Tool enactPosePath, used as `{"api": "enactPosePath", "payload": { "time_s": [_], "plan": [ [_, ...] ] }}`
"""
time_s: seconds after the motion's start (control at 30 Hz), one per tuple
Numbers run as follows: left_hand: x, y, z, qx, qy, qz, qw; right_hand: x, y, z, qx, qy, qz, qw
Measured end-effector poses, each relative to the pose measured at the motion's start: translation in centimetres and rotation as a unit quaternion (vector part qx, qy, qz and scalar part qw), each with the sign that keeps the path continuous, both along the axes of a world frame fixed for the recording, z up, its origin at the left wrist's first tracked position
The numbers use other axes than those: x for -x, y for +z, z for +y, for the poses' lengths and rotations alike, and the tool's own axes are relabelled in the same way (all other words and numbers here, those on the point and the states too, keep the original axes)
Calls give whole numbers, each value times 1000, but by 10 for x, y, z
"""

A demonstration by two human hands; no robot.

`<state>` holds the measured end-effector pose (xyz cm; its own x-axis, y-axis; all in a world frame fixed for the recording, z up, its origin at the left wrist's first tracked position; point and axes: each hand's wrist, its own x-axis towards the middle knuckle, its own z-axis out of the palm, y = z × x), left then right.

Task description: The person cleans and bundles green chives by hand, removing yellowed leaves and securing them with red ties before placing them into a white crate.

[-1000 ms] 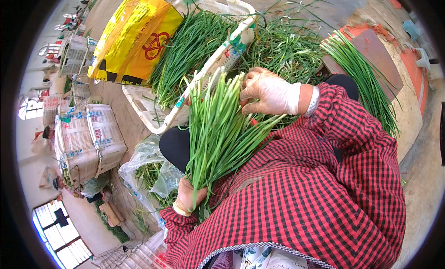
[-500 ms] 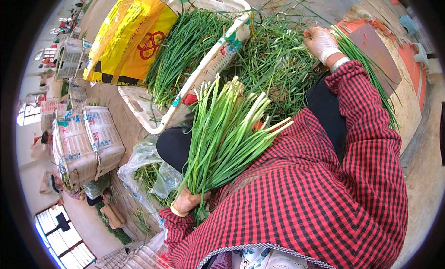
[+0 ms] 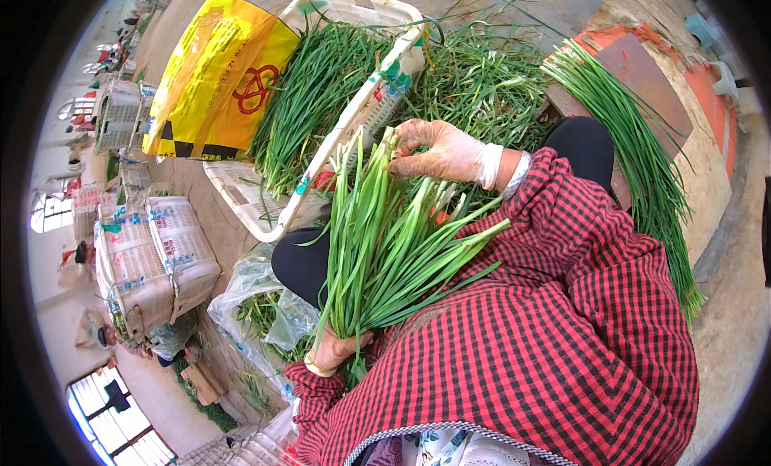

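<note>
My left hand (image 3: 333, 350) grips the lower end of a thick bunch of green chives (image 3: 381, 233) that fans upward across my lap. My right hand (image 3: 442, 151), in a thin translucent glove, pinches the pale stem ends at the top of that bunch. Both arms wear red-and-black checked sleeves. A loose heap of chives (image 3: 482, 81) lies just beyond my right hand.
A white plastic crate (image 3: 365, 117) full of chives stands tilted ahead, a yellow bag (image 3: 217, 77) beside it. A long row of chives (image 3: 634, 145) lies on a board at the right. Stacked white crates (image 3: 148, 257) and a clear bag of scraps (image 3: 257, 305) sit at left.
My right hand reached out to the row of chives at the far right, then came back to the top of the bunch. The left hand kept its hold.
</note>
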<state>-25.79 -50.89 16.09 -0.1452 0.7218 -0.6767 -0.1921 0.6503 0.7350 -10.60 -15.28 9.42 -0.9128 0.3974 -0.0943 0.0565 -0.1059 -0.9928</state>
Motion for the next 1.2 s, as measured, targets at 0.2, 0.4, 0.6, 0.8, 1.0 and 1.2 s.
{"api": "enactPosePath", "payload": {
  "time_s": [0.2, 0.4, 0.6, 0.8, 1.0, 1.2],
  "plan": [
    [-14, -3, 0, -93, -21, 160, 983, -15, 7, 20, -6, -90, 150, 985],
    [6, -12, -26, 22, -9, 87, 996, -98, -9, 151, -330, -373, -165, 851],
    [4, -7, -13, -19, -23, 99, 995, -47, 31, 61, -376, -55, -107, 919],
    [12, -3, -14, -71, -34, 291, 954, -15, -19, 20, -41, 44, -12, 998],
    [14, 44, 14, -113, -149, 482, 856, -81, -39, 89, -228, -130, -239, 935],
    [12, 35, 12, -112, -191, 506, 834, -77, 40, 28, -182, 17, -11, 983]
  ]
}}
